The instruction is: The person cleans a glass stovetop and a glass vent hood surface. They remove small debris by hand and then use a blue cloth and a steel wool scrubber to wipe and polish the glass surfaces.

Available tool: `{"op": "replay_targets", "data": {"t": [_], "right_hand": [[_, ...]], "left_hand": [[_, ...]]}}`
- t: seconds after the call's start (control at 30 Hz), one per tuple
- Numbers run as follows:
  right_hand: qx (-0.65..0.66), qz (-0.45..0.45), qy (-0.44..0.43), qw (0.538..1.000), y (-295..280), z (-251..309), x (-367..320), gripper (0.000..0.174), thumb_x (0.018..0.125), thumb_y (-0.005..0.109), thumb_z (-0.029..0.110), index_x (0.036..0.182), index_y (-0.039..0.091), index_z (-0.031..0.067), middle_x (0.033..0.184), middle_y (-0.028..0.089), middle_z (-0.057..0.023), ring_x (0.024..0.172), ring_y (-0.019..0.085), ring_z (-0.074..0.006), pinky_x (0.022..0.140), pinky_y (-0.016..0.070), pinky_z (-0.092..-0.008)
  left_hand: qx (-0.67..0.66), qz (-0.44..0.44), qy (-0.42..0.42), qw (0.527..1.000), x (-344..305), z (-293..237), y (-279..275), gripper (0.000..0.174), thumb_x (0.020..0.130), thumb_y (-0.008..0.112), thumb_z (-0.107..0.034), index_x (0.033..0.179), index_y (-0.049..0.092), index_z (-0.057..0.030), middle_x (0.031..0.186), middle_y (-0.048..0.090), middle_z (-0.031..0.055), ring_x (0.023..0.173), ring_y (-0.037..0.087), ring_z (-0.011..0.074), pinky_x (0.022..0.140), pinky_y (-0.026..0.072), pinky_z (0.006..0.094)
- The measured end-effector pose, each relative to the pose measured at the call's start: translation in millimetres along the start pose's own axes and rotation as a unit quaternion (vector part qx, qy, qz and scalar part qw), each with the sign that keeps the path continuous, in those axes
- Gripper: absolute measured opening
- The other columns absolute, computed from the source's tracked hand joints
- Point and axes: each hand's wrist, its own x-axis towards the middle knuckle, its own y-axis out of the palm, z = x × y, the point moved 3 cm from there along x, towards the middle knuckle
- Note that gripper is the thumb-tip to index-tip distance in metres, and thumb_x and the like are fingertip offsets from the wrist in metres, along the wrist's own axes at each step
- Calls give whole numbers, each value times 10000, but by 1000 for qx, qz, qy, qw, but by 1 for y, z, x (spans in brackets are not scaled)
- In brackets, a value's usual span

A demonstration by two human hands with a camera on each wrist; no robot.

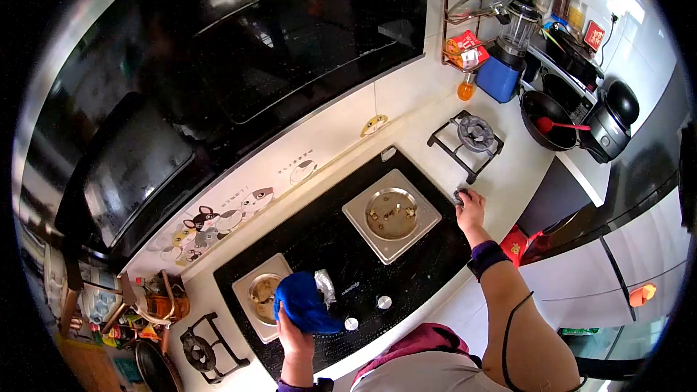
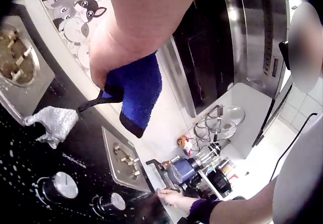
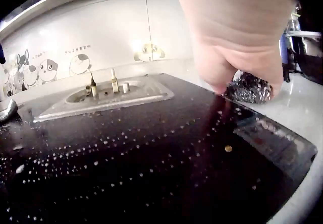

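Note:
My left hand [image 1: 293, 341] grips a bunched blue cloth [image 1: 308, 303] over the left front of the black glass cooktop [image 1: 319, 243]. In the left wrist view the cloth [image 2: 136, 90] hangs from the hand and shows a dark edging. A crumpled silver piece [image 2: 53, 125] lies on the glass close by. At the cooktop's right edge, my right hand [image 1: 472, 212] holds a steel wool scourer [image 3: 250, 88] between thumb and fingers, down at the edge of the glass. Drops of water and small crumbs dot the glass.
Two uncovered burner wells, the right [image 1: 423, 236] and the left [image 1: 243, 292], hold brownish residue. Removed pan supports stand at the right [image 1: 473, 134] and left [image 1: 197, 352]. Beyond are a blue blender [image 1: 499, 76] and a black wok [image 1: 546, 112]. The range hood [image 1: 290, 43] overhangs the back.

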Motion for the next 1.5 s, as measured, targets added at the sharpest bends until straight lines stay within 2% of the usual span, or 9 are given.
{"op": "replay_targets", "data": {"t": [0.2,0.43,0.63,0.73,0.9,1.17,1.27,1.3,1.5], "right_hand": [[8,33,-10,999,-6,-8,0,436,729,719,5,1111,700,215,1214,591,-77,1151,502,-352,1011,456,-456],[219,-70,-73,970,-49,50,0,389,719,717,-15,1055,692,179,1090,608,-117,988,563,-355,881,508,-437],[429,115,-123,887,-144,252,-34,392,800,746,3,1163,666,127,1107,619,-111,1020,620,-257,878,544,-360],[452,59,-335,825,-200,367,-44,450,814,752,21,1231,661,164,1131,594,-101,1060,599,-259,931,539,-366],[393,-162,-517,743,-324,522,-37,489,770,736,-26,1220,695,161,1088,545,-85,1016,537,-245,870,494,-353],[365,-298,-548,691,-343,682,-15,440,792,706,7,1201,713,169,1125,609,-69,1065,543,-309,931,490,-390],[367,-273,-604,652,-339,753,-65,349,851,624,90,1175,717,179,1145,612,-49,1104,552,-283,948,494,-370],[375,-263,-617,640,-337,778,-81,342,853,611,103,1171,714,173,1162,606,-45,1113,551,-274,953,494,-366],[361,-284,-644,613,-363,792,-81,342,801,712,80,1137,716,148,1083,625,-47,1041,565,-269,892,501,-372]], "left_hand": [[-8,-6,-54,998,12,35,28,481,1034,511,-375,1404,497,-67,1311,614,132,1184,619,291,993,534,443],[-10,46,-94,994,7,25,75,460,1021,560,-339,1359,537,-27,1267,653,136,1149,649,272,971,547,431],[-35,87,-7,996,-12,-35,54,438,1051,513,-293,1384,519,-10,1311,634,126,1190,621,251,1038,494,401],[-49,78,50,995,-26,-74,25,452,1060,494,-293,1413,498,-12,1352,613,128,1234,595,246,1064,473,398],[-63,25,94,993,-44,-116,-33,463,1070,416,-272,1435,450,11,1350,605,176,1215,620,297,1041,511,442],[-120,-25,111,986,-85,-133,-94,424,1059,475,-270,1391,494,-7,1291,639,138,1142,652,272,970,547,432],[-69,77,242,965,-98,-158,-88,381,1056,473,-249,1346,549,-15,1247,652,142,1139,638,231,997,507,355],[-54,55,206,975,-84,-133,-108,460,1060,406,-259,1426,477,11,1396,563,165,1280,555,263,1117,423,391],[-74,22,116,990,-67,-101,-127,442,1072,452,-271,1407,503,12,1379,577,149,1263,563,246,1106,423,375]]}}
